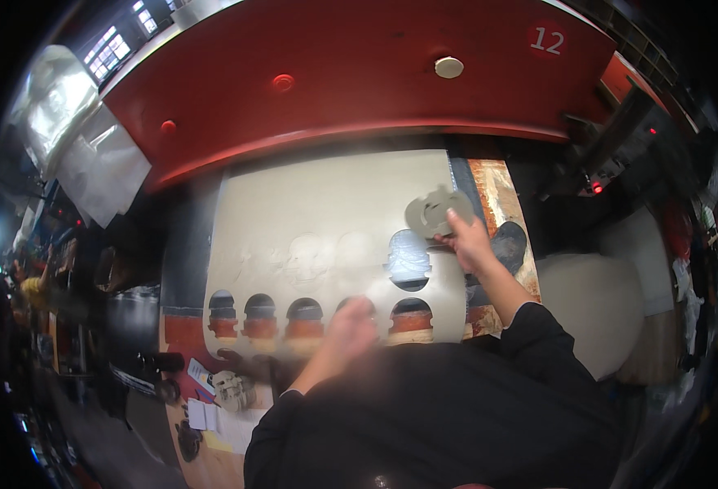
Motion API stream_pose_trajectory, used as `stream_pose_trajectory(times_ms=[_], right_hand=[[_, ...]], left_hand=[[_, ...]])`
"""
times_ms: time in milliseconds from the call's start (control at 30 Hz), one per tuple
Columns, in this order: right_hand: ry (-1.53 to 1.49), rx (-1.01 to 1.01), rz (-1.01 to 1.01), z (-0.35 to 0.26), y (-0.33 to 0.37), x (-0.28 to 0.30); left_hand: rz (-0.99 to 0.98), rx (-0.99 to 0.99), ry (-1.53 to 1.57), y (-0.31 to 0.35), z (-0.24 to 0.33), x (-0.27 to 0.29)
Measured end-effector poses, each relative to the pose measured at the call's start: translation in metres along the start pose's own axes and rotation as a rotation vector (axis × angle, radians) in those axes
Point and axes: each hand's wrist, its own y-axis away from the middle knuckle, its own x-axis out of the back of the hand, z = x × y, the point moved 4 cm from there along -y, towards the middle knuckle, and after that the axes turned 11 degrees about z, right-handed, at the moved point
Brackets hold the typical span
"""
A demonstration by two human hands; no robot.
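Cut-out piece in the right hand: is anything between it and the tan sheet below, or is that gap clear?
Nothing visible blocks it. The right hand holds the cut-out piece just above the tan sheet, near its right edge. The left hand, blurred, is over the sheet's near edge, well away.

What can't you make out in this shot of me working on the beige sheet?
- Left hand, head view: motion-blurred over the sheet, so its grip and any contact are unreadable.
- Cut-out piece: the right hand covers its lower edge.
- Sheet's near edge: hidden by the black sleeves.
- Small items at lower left: too small and dark to identify.
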Motion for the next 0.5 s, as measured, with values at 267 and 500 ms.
stream_pose_trajectory(times_ms=[267, 500], right_hand=[[0.886, 1.004, -0.295, 0.005, 0.038, -0.103], [0.956, 1.219, -0.624, 0.016, 0.066, -0.124]], left_hand=[[-0.132, -0.168, 0.171, -0.008, -0.001, 0.008], [-0.179, -0.058, 0.205, 0.004, 0.007, 0.001]])
